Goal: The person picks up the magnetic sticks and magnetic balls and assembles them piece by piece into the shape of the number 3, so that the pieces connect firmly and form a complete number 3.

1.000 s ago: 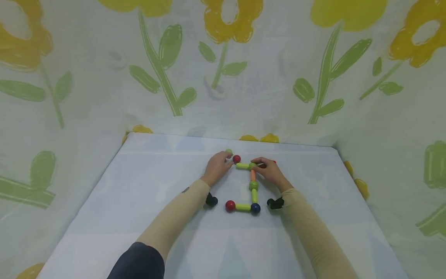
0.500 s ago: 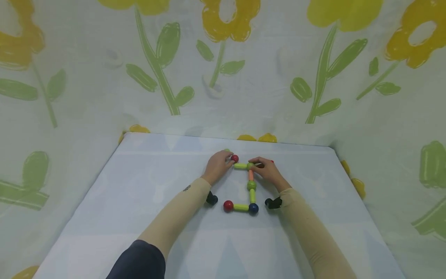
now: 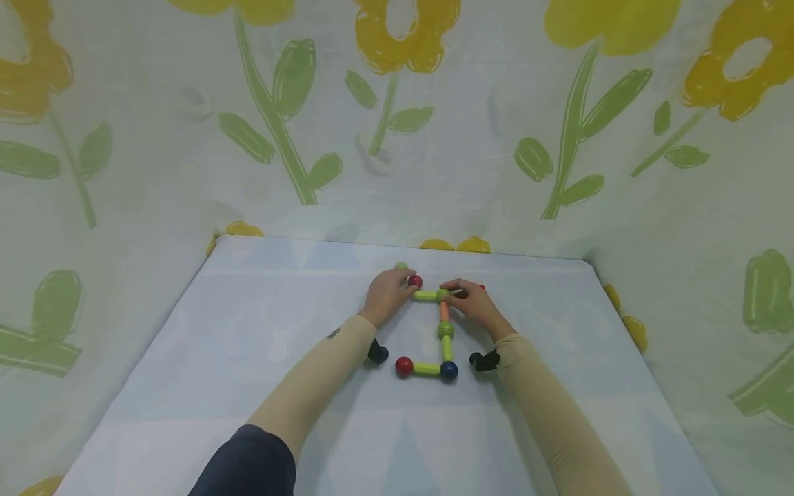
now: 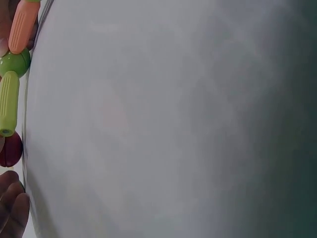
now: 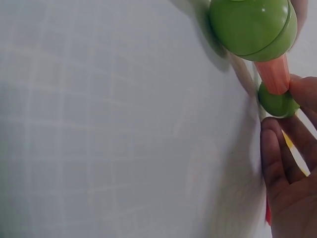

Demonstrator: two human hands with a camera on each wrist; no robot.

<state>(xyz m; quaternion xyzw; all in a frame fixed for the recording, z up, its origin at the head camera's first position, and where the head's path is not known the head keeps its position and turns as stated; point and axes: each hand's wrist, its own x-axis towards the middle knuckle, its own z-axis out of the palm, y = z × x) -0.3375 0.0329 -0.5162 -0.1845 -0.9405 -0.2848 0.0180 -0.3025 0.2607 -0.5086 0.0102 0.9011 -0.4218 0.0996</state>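
Note:
My left hand (image 3: 387,297) has its thumb and index finger around a red ball (image 3: 415,281) at the far end of a row of toy building pieces. Beside that ball lies a lime rod (image 3: 425,296), joined to a green ball (image 3: 442,295) which my right hand (image 3: 474,304) pinches. From there an orange rod (image 3: 444,312) leads to a second green ball (image 3: 445,329). Another lime rod (image 3: 447,348), a dark blue ball (image 3: 449,370), a further lime rod (image 3: 426,369) and a red ball (image 3: 404,366) follow. In the left wrist view, the lime rod's end (image 4: 6,131) overlaps the red ball.
Just beyond my left fingers sits a green piece (image 3: 401,266), partly hidden. A bit of red (image 3: 482,286) shows behind my right hand. Black wrist devices (image 3: 378,353) hang under both forearms. The pale table (image 3: 260,331) meets flower-printed curtains at its back edge.
My left fingers have moved right and closed around the far red ball, which they stood beside before. My right hand keeps its pinch on the green ball. The view has shifted slightly.

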